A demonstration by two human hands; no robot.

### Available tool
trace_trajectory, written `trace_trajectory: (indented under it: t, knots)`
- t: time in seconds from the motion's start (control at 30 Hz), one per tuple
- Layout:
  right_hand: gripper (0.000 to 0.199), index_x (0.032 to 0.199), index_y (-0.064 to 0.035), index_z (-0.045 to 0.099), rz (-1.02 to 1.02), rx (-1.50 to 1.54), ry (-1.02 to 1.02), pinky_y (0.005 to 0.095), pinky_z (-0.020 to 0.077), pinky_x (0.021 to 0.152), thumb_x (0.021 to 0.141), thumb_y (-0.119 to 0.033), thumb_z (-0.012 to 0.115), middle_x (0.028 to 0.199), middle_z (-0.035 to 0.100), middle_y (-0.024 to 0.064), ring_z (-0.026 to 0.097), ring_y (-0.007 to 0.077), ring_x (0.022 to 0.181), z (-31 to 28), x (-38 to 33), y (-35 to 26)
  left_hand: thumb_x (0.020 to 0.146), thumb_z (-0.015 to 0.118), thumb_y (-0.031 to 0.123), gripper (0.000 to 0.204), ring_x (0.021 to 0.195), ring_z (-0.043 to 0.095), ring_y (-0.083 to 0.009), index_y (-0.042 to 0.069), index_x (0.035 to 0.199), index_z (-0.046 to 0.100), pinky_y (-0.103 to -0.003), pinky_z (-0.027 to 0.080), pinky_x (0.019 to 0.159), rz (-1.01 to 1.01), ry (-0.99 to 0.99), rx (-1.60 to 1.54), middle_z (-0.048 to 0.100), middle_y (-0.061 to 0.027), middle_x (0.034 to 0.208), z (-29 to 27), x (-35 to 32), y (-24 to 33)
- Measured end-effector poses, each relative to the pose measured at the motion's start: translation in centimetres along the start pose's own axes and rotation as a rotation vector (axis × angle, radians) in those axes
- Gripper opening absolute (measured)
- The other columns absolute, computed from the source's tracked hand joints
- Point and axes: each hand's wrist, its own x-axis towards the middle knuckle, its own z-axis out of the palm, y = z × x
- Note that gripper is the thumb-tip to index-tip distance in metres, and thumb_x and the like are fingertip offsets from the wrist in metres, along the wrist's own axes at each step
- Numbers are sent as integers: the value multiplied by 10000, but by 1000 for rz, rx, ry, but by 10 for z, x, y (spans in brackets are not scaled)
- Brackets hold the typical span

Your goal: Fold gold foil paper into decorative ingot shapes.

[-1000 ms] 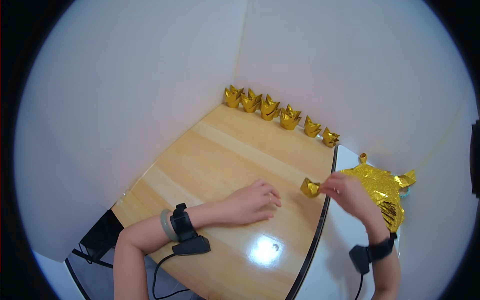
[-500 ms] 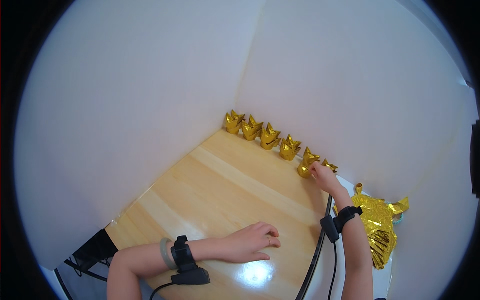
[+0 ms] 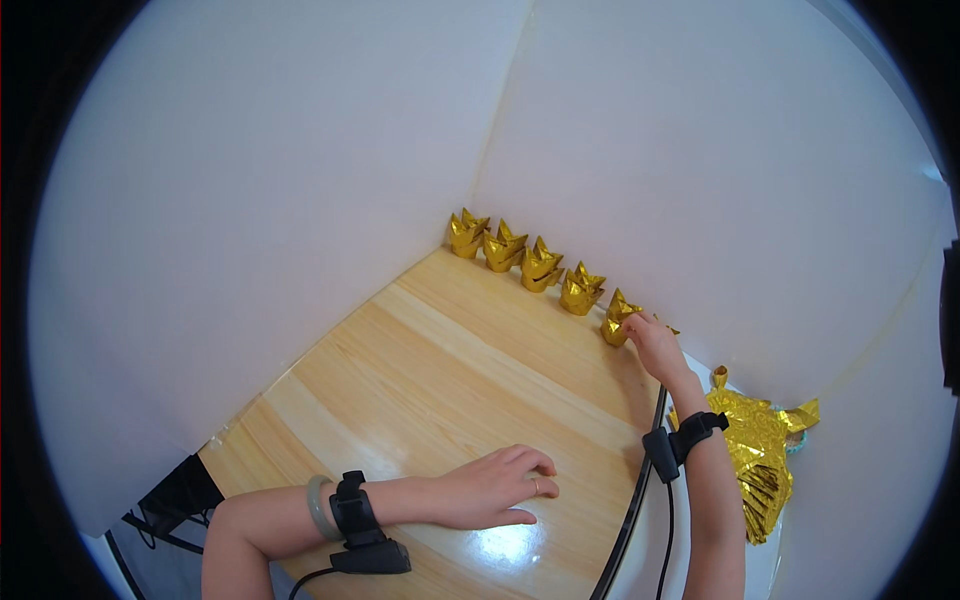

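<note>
Along the far edge of the wooden table (image 3: 450, 370), where it meets the white wall (image 3: 720, 170), a row of folded gold-foil ingots stands close together. Four of them, from the far corner outward, sit at (image 3: 467, 234), (image 3: 504, 247), (image 3: 541, 266) and (image 3: 581, 290), each just beside the next. The nearest gold ingot (image 3: 616, 322) ends the row toward the table's right edge, and the right hand (image 3: 655, 345) rests on it with fingertips pinched around its right side; the fingers are curled close, and another bit of gold foil peeks out just behind them. The hand hides part of that ingot, so how firm the hold is cannot be told.

The left hand (image 3: 492, 488) lies flat on the table near the front edge, palm down, fingers loosely spread and holding nothing. A green bangle (image 3: 318, 507) and a black wrist strap (image 3: 352, 510) sit on that forearm, and a black wrist band (image 3: 680, 443) on the right one.

Off the table's right edge, a heap of crumpled gold foil sheets (image 3: 750, 455) lies on a white surface, well apart from the row. A black cable (image 3: 630, 500) follows the right edge.
</note>
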Motion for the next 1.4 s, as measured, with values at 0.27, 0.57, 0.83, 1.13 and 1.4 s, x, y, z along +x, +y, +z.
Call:
trace_trajectory:
  t: [0.27, 0.57, 0.83, 1.13, 1.4]
  knots:
    - [136, 965, -61, 553, 30, -47, -33, 417, 480, 775, 843, -24, 506, 1020, 598, 120, 590, 337, 935, 1, 0, 4, 867, 618, 258, 370, 1173, 418, -334, 81, 1175, 513, -408, 350, 1009, -10, -10, -6, 452, -169, 1230, -1, -1, 1]
    - [134, 968, -47, 585, 117, -36, 177, 414, 501, 734, 839, -69, 562, 996, 628, 114, 622, 321, 872, -32, -28, -3, 872, 615, 276, 382, 1180, 413, -336, 84, 1187, 519, -409, 346, 1015, 8, -26, 16, 447, -166, 1241, -1, 3, 0]
    - [222, 976, -45, 658, 445, 166, -79, 383, 502, 731, 863, -234, 625, 865, 661, 129, 644, 278, 813, -103, -122, 29, 858, 634, 271, 400, 1194, 402, -337, 76, 1193, 537, -406, 339, 1029, -34, -71, 3, 449, -165, 1257, -6, 5, 2]
    - [705, 1225, 23, 469, 569, -362, -375, 438, 511, 819, 837, -560, 549, 1118, 578, 222, 555, 377, 1038, -76, -201, -30, 839, 657, 264, 398, 1177, 407, -338, 92, 1181, 549, -401, 352, 1016, -16, -58, 25, 462, -155, 1234, -6, 2, -1]
    - [502, 1203, 51, 463, 478, -179, -173, 475, 505, 821, 818, -266, 520, 1107, 573, 251, 569, 408, 1023, -54, -224, -59, 836, 662, 252, 383, 1174, 414, -326, 92, 1170, 563, -399, 358, 1006, -20, -72, 47, 479, -148, 1221, -9, 5, 7]
